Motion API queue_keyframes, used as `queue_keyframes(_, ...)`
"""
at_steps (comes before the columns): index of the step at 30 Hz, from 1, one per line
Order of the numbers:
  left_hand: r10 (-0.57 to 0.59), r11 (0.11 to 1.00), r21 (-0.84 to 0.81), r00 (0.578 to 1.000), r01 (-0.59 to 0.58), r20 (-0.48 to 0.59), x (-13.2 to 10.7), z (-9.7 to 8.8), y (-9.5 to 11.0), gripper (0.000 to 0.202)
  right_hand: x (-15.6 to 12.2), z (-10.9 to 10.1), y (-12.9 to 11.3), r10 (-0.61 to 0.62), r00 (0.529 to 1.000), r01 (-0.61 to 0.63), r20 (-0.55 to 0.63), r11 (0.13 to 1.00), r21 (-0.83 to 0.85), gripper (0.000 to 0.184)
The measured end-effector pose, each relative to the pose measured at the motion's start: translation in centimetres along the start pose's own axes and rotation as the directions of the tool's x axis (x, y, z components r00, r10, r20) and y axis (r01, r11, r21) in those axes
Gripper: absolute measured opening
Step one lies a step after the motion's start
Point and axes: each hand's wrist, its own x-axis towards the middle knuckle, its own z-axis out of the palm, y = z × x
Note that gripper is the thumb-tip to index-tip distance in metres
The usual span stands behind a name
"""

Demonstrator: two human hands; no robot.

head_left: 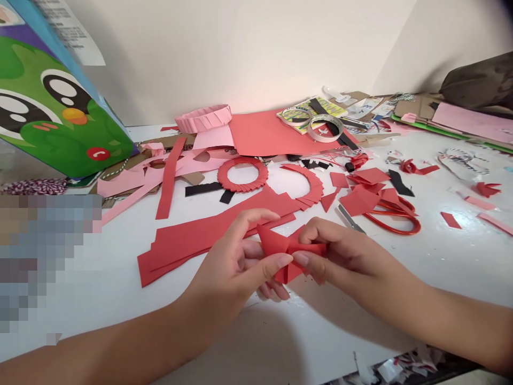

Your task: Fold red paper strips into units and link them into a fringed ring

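Both hands hold one small folded red paper piece above the table's front part. My left hand has its thumb pressed on the front of the paper, with the other fingers behind and below it. My right hand pinches the right side between thumb and curled fingers. Pointed flaps stick out of the piece at the upper left and right. Just behind it lie several stacked red paper strips. Scissors with red-orange handles rest near my right hand, partly under cut red paper squares.
Farther back are a folded red paper ring, a partial red ring, a pink paper ring, a red sheet and tape rolls. A green cartoon box stands left. Paper scraps lie at the lower right edge.
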Motion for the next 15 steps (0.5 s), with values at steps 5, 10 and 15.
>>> queue_keyframes(5,0.085,0.994,0.071,0.996,-0.084,-0.010,-0.2,-0.3,0.0,0.017,0.1,-1.1,-0.2,0.008,1.000,-0.008,0.009,0.999,0.037,0.023)
queue_keyframes(10,0.280,0.921,0.289,0.960,-0.261,-0.025,-0.2,-0.5,0.2,0.024,0.3,-1.6,-0.2,-0.004,1.000,0.003,0.012,0.996,0.086,0.022)
queue_keyframes(15,0.252,0.940,0.250,0.966,-0.232,-0.050,-0.2,-0.2,0.1,0.025,0.4,-1.1,-0.3,-0.009,1.000,0.008,0.018,0.998,0.070,0.023)
